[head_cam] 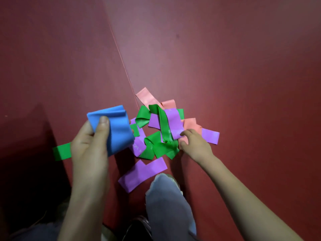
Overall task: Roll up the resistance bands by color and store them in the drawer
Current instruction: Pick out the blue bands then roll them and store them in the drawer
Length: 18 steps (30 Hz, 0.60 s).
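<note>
I count one blue band (118, 129), bunched in my left hand (88, 150). The others lie tangled in a single pile, so I can only count the stretches that show: coral bands (147, 97) in three, purple bands (173, 122) in at least four, and green bands (163, 148) in several loops and strips I cannot separate. That makes four colours. Both my hands show, with my right hand (194, 145) at the pile.

light: dim, warm, brightest mid floor (156, 58) | shadow: dark patch lower-L, corners vignetted | focus: soft overall, left hand (90, 145) sl. blurred | distortion: wide-angle bend at edges
</note>
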Each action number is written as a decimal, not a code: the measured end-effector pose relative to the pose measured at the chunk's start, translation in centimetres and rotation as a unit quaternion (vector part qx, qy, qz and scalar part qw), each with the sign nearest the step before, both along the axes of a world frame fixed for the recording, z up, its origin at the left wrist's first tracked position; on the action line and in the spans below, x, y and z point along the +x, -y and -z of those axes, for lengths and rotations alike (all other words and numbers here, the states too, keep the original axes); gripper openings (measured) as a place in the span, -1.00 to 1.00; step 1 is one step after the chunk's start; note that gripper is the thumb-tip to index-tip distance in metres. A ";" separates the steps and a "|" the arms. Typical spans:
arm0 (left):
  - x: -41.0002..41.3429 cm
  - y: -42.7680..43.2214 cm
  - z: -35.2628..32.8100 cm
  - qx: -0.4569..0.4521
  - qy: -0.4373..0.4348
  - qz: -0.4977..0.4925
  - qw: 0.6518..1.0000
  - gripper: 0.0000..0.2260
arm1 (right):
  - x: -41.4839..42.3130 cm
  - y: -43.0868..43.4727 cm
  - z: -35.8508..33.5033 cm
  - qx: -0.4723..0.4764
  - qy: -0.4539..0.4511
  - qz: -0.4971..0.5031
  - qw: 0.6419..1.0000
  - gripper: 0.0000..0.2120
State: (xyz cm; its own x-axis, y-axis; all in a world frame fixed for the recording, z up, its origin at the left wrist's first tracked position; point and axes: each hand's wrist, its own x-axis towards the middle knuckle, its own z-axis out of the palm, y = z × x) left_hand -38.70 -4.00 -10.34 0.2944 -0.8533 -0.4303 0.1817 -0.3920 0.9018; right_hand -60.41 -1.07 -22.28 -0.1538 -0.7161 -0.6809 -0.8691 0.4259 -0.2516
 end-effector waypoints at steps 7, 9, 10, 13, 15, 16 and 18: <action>-1.5 -0.5 -8.7 -0.032 0.048 0.049 0.997 -0.74 | 2.7 1.0 -16.7 -0.089 0.229 0.111 0.963 -0.83; -1.7 -1.1 -11.6 -0.051 0.041 0.050 0.997 -0.74 | 4.1 1.0 -22.8 -0.122 0.303 0.109 0.939 -0.80; -1.9 -1.4 -12.6 -0.056 0.033 0.050 0.997 -0.75 | 4.7 0.9 -25.1 -0.129 0.333 0.099 0.929 -0.81; -1.9 -3.2 -16.7 -0.072 0.022 0.066 0.995 -0.76 | 6.7 -0.4 -31.4 -0.152 0.397 0.057 0.903 -0.84; -1.6 -4.5 -19.1 -0.091 0.022 0.067 0.993 -0.77 | 7.9 -1.8 -34.4 -0.194 0.396 0.049 0.896 -0.89; -1.4 -5.0 -20.1 -0.099 0.017 0.068 0.993 -0.77 | 8.4 -2.5 -35.3 -0.213 0.391 0.053 0.894 -0.86; -1.1 -6.4 -22.4 -0.122 0.009 0.076 0.990 -0.77 | 9.2 -4.0 -36.9 -0.246 0.394 0.055 0.884 -0.80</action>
